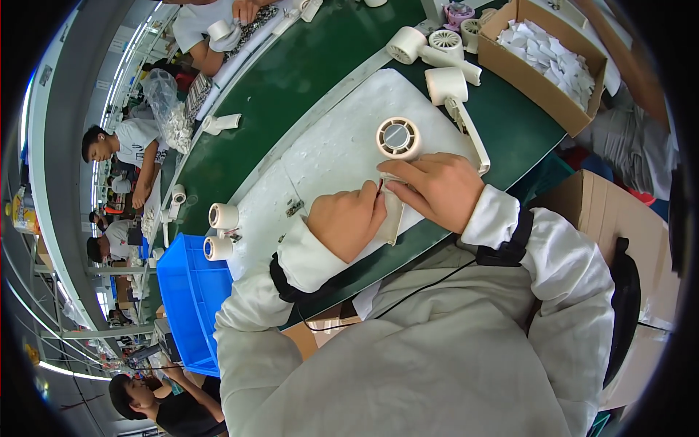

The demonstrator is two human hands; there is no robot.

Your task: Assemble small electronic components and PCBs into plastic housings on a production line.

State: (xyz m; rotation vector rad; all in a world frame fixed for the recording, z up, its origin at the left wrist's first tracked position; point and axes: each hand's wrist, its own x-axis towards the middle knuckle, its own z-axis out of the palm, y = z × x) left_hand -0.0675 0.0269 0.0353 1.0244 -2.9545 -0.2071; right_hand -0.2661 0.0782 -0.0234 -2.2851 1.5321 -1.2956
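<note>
An off-white handheld fan lies in front of me, its round slotted head with a grey disc in the middle facing up. Its handle points toward me and seems to be opened up. My left hand is closed at the handle, thumb and index finger pinched beside a thin dark-red piece like a wire. From the right, my right hand grips the neck of the fan, fingertips close to the left ones. The fingers cover most of the handle's inside.
A white mat covers part of the green table. More fan parts stand at the far right, near a carton of white pieces. A blue bin and two fan heads are at left. Co-workers sit beyond.
</note>
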